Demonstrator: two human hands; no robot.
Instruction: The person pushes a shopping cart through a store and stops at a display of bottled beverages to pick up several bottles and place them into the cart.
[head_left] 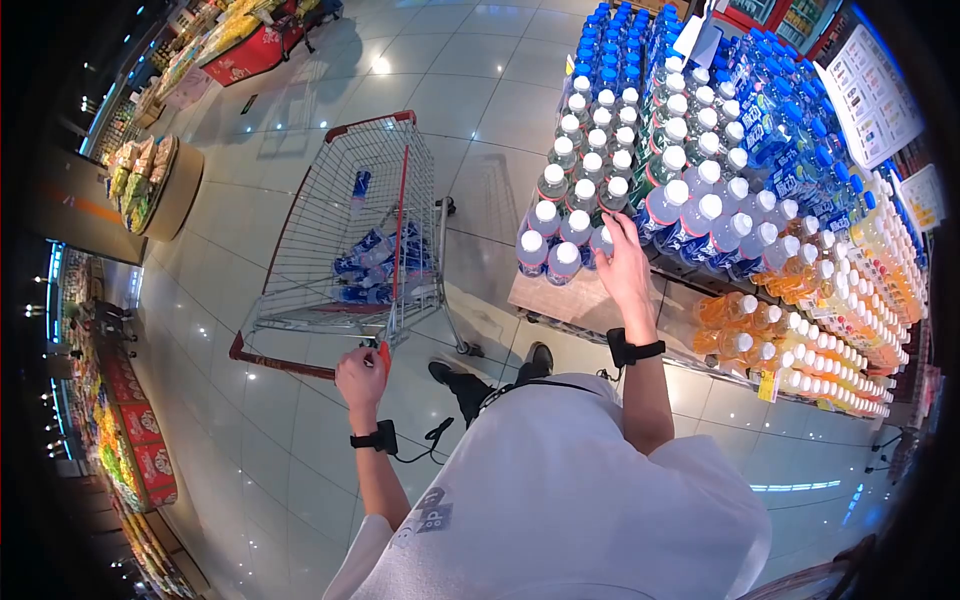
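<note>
Head view: a broad stack of bottled drinks [740, 190] fills the right side, blue-capped bottles at the back, white-capped water bottles in the middle and orange drinks along the lower edge. To its left on the glossy tiled floor [450, 90] stands a wire shopping cart [340, 230] with red trim, well apart from the stack. In the cart's basket lie several clear bottles with blue labels [385, 265], on their sides in a loose pile. The person in a white shirt stands between cart and stack. The right hand [625, 265] reaches forward with fingers spread, resting on the nearest white-capped water bottles [560, 235] at the front corner of the stack; these are clear, upright, packed cap to cap. It is not closed on any one bottle. The left hand [360, 375] is closed around the cart's red handle [285, 362].
</note>
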